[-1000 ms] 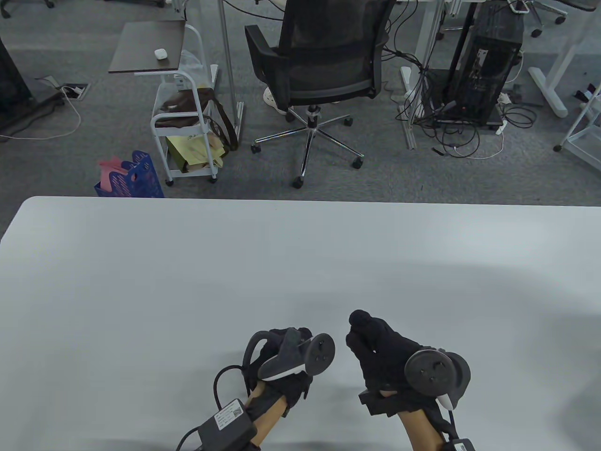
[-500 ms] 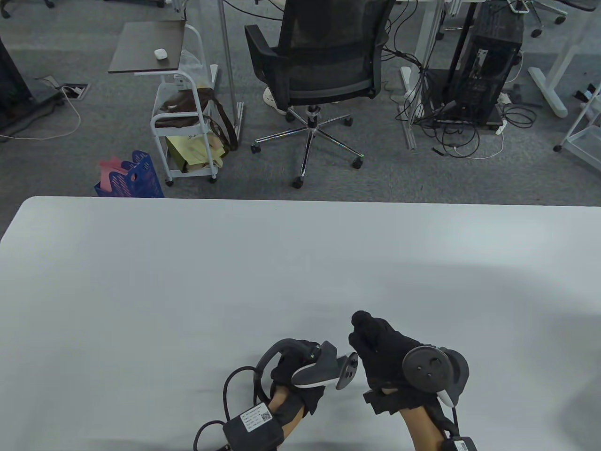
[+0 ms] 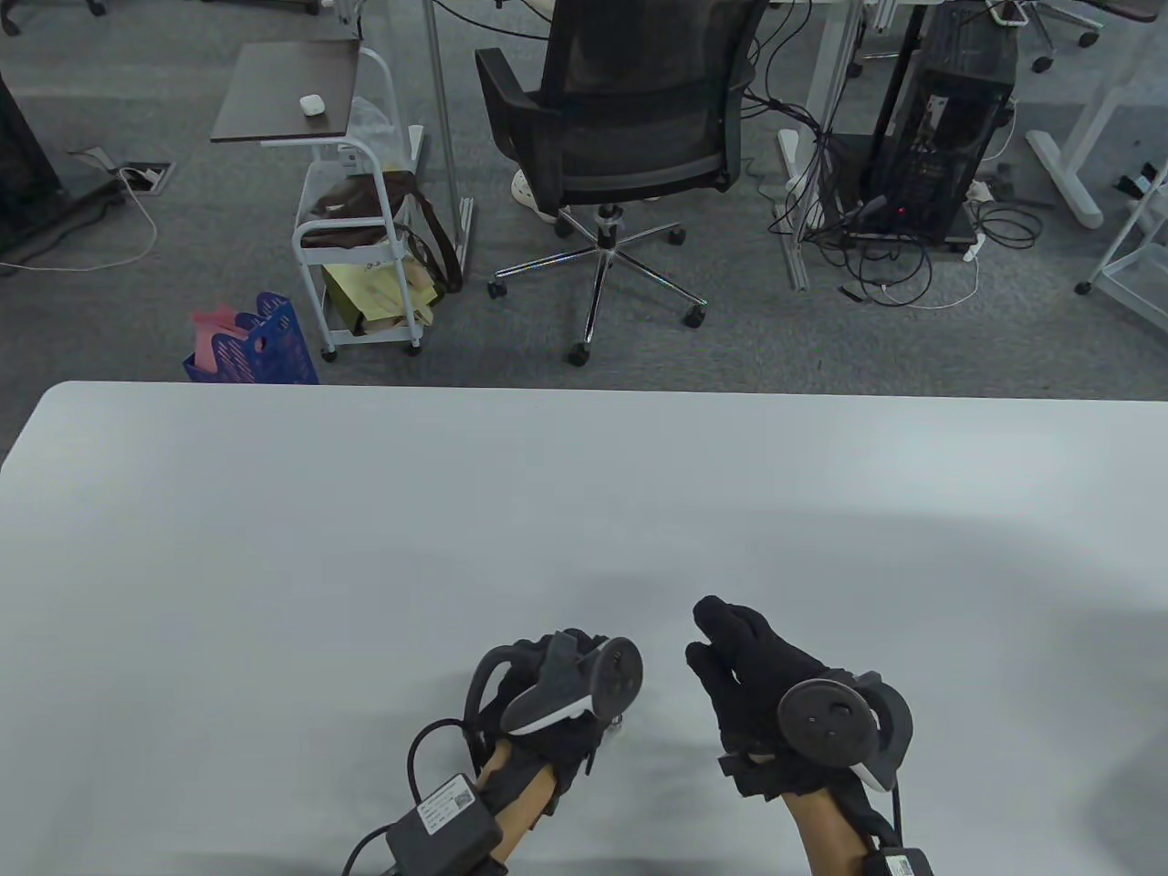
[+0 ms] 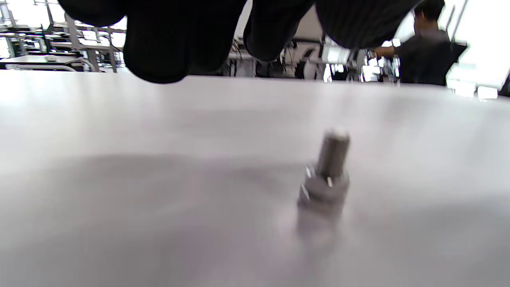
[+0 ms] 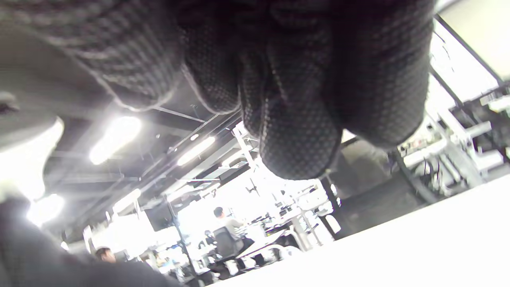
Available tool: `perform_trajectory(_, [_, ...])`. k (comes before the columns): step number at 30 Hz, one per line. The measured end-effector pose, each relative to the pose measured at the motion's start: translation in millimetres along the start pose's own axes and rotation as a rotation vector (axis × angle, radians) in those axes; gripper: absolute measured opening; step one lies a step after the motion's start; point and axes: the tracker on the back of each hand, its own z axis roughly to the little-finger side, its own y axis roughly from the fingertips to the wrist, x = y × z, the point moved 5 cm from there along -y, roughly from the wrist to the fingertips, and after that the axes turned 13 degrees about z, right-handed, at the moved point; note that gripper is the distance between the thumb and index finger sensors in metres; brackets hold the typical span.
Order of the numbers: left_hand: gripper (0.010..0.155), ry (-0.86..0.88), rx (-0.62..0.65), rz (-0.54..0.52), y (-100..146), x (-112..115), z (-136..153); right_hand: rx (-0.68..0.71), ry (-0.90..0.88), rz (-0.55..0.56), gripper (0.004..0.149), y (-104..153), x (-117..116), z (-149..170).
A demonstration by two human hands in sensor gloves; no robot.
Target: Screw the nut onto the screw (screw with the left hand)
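A metal screw (image 4: 334,151) stands upright on the white table (image 3: 365,547), with a nut (image 4: 324,189) threaded low on its shaft. In the table view only a small metal glint of the screw (image 3: 618,724) shows below the left tracker. My left hand (image 3: 570,643) hovers above it; its fingers (image 4: 159,48) hang clear of the screw and hold nothing. My right hand (image 3: 721,639) is raised to the right, fingers loosely spread, with nothing seen in it. In the right wrist view its fingers (image 5: 295,119) fill the top of the frame.
The white table reaches far forward and to both sides of my hands. Beyond its far edge stand a black office chair (image 3: 630,119), a white cart (image 3: 360,255) and a blue basket (image 3: 265,342).
My left hand swung right toward the right hand, then back left. The screw with its nut now stands alone on the table. The right hand's fingers have spread apart.
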Motion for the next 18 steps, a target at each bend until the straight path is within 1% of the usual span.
perform_trajectory(2, [0.071,0.087,-0.002,-0.079,8,-15,16,0.072,0.108,-0.004,0.054,0,1,-4])
perform_trajectory(4, [0.072,0.128,-0.008,-0.137,16,-27,29,0.132,0.194,-0.012,0.056,0,1,-7])
perform_trajectory(6, [0.073,0.139,-0.031,-0.195,23,-38,42,0.194,0.293,-0.028,0.058,-1,0,-9])
perform_trajectory(9, [0.073,0.124,-0.056,-0.239,28,-45,52,0.256,0.402,-0.026,0.06,-1,3,-11])
perform_trajectory(15, [0.075,0.125,-0.1,-0.237,29,-44,61,0.309,0.551,-0.044,0.064,-2,2,-9])
perform_trajectory(18, [0.075,0.117,-0.108,-0.229,29,-44,61,0.318,0.586,-0.063,0.065,-2,-1,-8])
